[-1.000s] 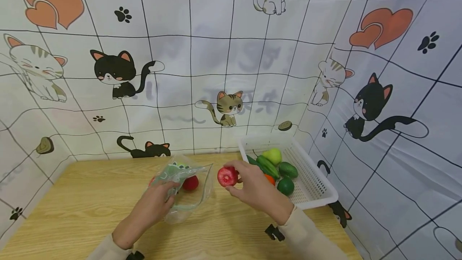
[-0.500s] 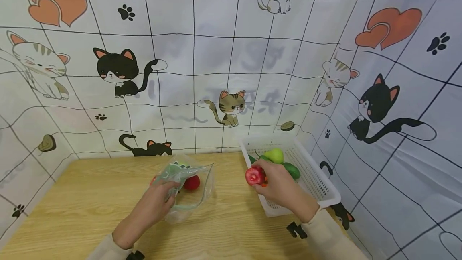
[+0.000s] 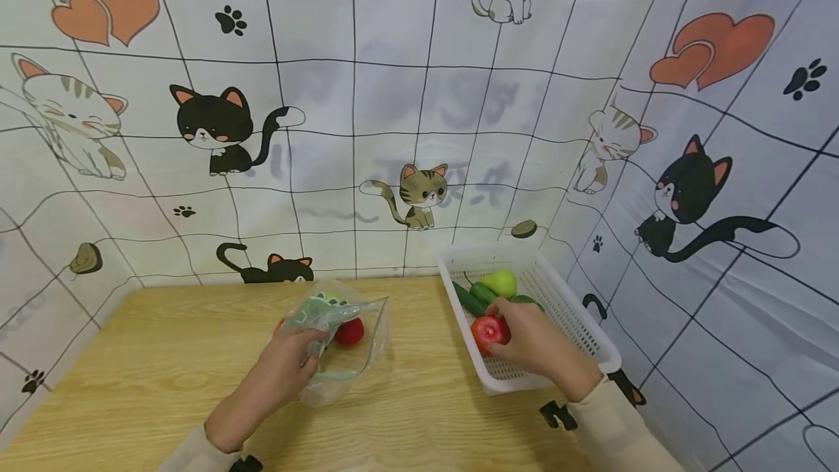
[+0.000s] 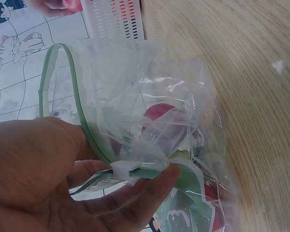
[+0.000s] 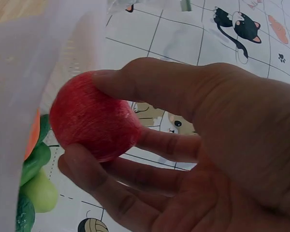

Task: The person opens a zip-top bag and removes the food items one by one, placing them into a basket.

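Observation:
My right hand (image 3: 539, 341) holds a red apple (image 3: 489, 331) over the near left part of a white perforated basket (image 3: 606, 361). In the right wrist view, thumb and fingers curl round the apple (image 5: 94, 116), beside the basket's pale wall. My left hand (image 3: 283, 361) grips the rim of a clear zip bag (image 3: 334, 383) on the table. The bag's mouth gapes, and its green zip strip and white slider (image 4: 124, 169) show in the left wrist view. Inside the bag lies a round red fruit (image 3: 349, 331); more red shows behind the green print.
The basket contains green cucumbers (image 3: 468, 300), a light green pear-like fruit (image 3: 503, 283) and an orange item (image 5: 33, 135) partly hidden by the basket wall. A wooden table (image 3: 406, 414) lies under everything. Cat-print cloth (image 3: 367, 108) hangs at the back and sides.
My right hand has carried the apple rightward, from beside the bag to over the basket. The left hand and the bag have stayed in place.

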